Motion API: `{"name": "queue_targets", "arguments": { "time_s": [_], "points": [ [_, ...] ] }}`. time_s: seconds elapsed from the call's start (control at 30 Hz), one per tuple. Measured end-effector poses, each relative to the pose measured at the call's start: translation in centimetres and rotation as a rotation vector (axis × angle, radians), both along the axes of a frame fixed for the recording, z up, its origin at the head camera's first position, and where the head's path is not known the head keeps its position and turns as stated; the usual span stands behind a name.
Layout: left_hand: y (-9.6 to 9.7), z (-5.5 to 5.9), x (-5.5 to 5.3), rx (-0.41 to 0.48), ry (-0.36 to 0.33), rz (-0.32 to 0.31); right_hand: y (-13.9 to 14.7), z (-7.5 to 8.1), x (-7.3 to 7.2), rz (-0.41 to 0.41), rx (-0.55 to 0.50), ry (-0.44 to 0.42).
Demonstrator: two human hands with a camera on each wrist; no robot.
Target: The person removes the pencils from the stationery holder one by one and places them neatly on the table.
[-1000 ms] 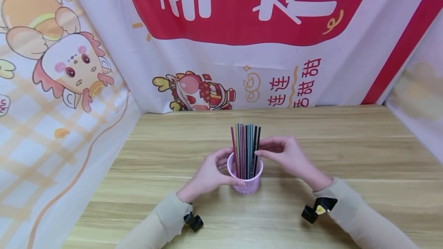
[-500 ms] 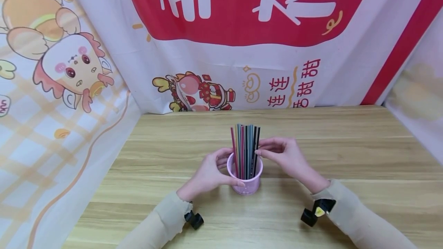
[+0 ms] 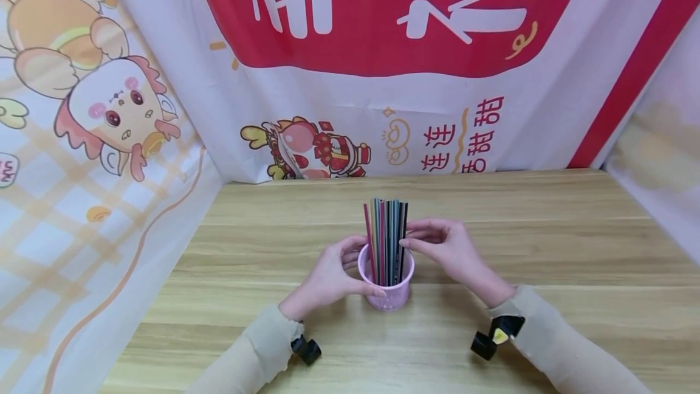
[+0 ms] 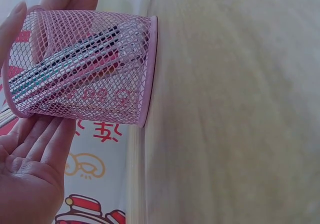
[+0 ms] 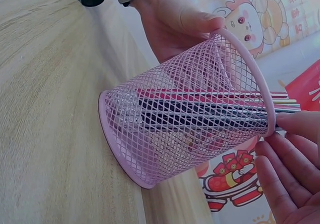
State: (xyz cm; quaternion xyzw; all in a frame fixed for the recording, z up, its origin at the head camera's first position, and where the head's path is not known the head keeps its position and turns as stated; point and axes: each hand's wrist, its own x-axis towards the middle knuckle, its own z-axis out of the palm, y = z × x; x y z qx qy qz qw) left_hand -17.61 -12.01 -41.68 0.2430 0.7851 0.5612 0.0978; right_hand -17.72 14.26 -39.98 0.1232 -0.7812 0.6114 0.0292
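Observation:
A pink mesh pencil cup (image 3: 389,301) stands upright on the table, holding several slim pencils (image 3: 385,230) in red, yellow, teal and black. My left hand (image 3: 333,272) grips the cup, its thumb along the near rim and its fingers round the left and far side. At the right of the bundle, the thumb of my right hand (image 3: 445,245) lies against the black pencils just above the rim, pinching them with the fingers behind. The right wrist view shows that thumb on the pencils and the other fingers outside the cup, close to its rim.
The wood-grain table (image 3: 547,248) extends to both sides of the cup. Printed cloth hangs behind it (image 3: 328,96) and at the left. A black wrist camera (image 3: 306,350) sits on the left sleeve, another camera (image 3: 494,339) on the right.
The black pencils at the right of the bundle have shifted slightly left, closer to the others, along with my right hand. My left hand keeps its hold on the cup.

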Motion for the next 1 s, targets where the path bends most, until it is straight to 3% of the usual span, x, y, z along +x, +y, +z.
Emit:
{"name": "queue_targets", "arguments": {
  "time_s": [0.63, 0.9, 1.0],
  "points": [
    [0.1, 0.0, 0.0, 0.008, -0.007, -0.002, 0.1, 0.2, -0.1, -0.037, -0.009, 0.008],
    [0.1, 0.2, 0.1, -0.003, -0.015, 0.004, 0.8, 1.5, -0.3, -0.052, -0.058, -0.009],
    [0.1, 0.2, 0.1, -0.007, -0.019, 0.009, 1.2, 2.2, -0.5, -0.055, -0.136, 0.005]
  ]
}}
